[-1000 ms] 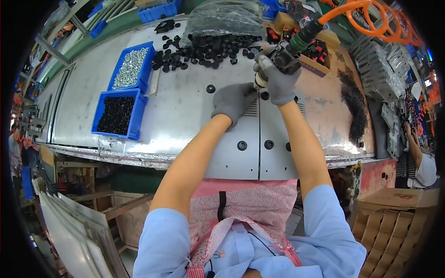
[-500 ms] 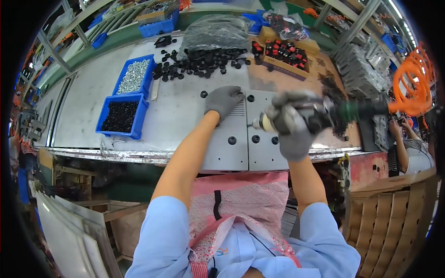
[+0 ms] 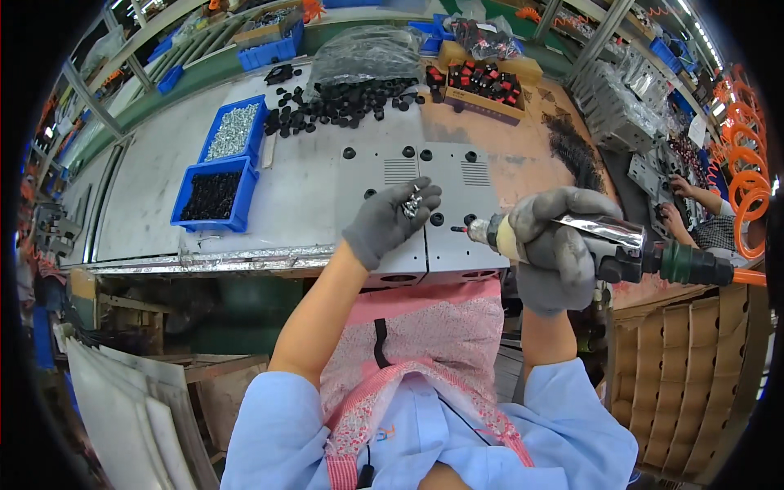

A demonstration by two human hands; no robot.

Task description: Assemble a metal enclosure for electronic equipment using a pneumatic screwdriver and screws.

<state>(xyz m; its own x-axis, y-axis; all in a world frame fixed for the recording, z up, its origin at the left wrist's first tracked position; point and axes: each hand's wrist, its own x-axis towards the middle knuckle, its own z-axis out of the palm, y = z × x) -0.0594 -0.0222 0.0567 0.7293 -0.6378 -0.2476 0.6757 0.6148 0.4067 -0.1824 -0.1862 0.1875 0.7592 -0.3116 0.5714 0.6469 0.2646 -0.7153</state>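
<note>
My left hand [image 3: 382, 222], in a grey glove, is turned palm up with curled fingers around several small silver screws [image 3: 412, 206]. It hangs over the left of two grey metal panels [image 3: 361, 173], which lie side by side on the bench. In my gloved right hand [image 3: 555, 249] is a pneumatic screwdriver [image 3: 616, 235], gripped around its body. Its bit points left over the right panel [image 3: 457, 184], near a black round foot [image 3: 469, 220]. Black feet sit on both panels, and slotted vents show toward their far ends. My left hand hides part of the left panel.
Left on the bench, one blue bin [image 3: 263, 122] holds silver screws and another blue bin [image 3: 214, 225] holds black parts. Loose black feet [image 3: 327, 110] lie beyond the panels, by a cardboard box [image 3: 482, 104] of red-and-black parts. An orange coiled hose [image 3: 747, 192] hangs right, near another person's hands [image 3: 676, 204].
My left hand has turned palm up, showing the screws. My right hand has moved right and nearer with the screwdriver. The panels appear shifted, with more of their vented ends and near flanges showing.
</note>
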